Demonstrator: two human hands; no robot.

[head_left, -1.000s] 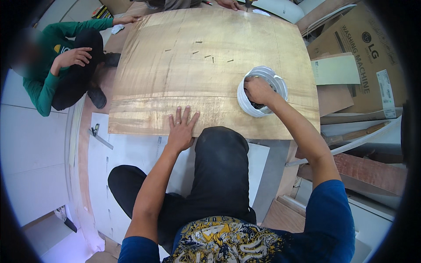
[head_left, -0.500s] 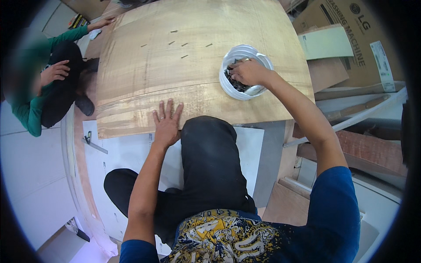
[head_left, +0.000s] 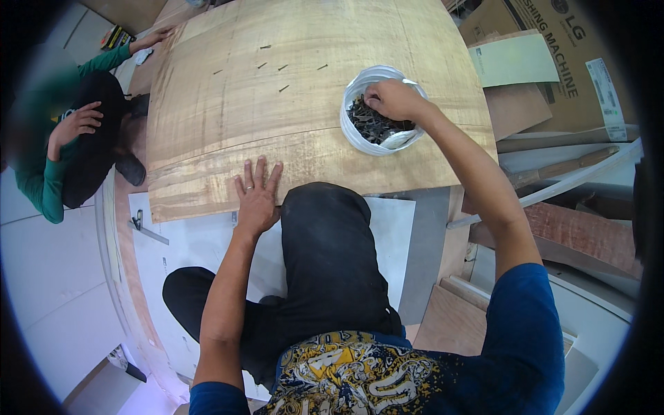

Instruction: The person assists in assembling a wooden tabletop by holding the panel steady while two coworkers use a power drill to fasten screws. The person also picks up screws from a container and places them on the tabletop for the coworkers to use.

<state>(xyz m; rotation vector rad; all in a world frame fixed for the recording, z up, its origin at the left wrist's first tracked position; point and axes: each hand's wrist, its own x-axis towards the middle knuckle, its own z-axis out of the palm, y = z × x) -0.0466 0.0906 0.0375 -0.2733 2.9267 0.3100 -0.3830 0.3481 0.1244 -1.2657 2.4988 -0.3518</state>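
Note:
A white round tub [head_left: 349, 135] sits on the large plywood board [head_left: 221, 124], full of dark screws [head_left: 377, 127]. My right hand [head_left: 394, 100] is over the screws inside the rim, its fingers curled together; whatever they pinch is hidden. My left hand [head_left: 257, 206], with a ring, lies spread flat on the board's near edge, holding nothing. Several loose screws [head_left: 283, 68] are scattered on the board to the left of the tub.
A person in green sleeves sits at the left, one hand [head_left: 160, 34] at the board's far-left edge. A small metal square [head_left: 152, 233] lies on a white sheet [head_left: 187, 242] below. Wood offcuts [head_left: 581, 238] and a cardboard box [head_left: 553, 41] crowd the right.
My right hand has lifted slightly out of the screws toward the tub's far side, fingers drawn together, exposing more screws. My left hand stays flat on the board.

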